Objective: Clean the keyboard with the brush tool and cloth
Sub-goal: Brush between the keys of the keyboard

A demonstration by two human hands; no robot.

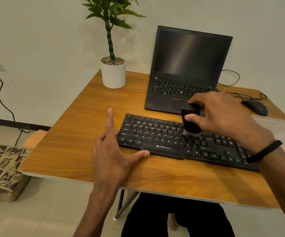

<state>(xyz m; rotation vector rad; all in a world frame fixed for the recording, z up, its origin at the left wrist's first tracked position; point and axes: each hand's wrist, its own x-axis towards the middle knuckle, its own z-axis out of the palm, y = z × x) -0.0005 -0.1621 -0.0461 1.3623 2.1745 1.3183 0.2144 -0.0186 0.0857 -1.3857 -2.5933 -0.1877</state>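
Note:
A black Zebronics keyboard (164,137) lies across the wooden table (80,127). My right hand (223,117) grips a black brush tool (190,124) between thumb and fingers, with its bristles down on the keys near the middle of the keyboard. My left hand (114,147) rests flat on the table with straight fingers against the keyboard's left end, the thumb along its front edge. A pale cloth (280,129) lies at the far right, partly hidden behind my right wrist.
An open black laptop (186,65) stands just behind the keyboard. A potted plant (113,72) is at the back left, a black mouse (255,106) with its cable at the back right. A printed paper bag (1,168) sits on the floor to the left.

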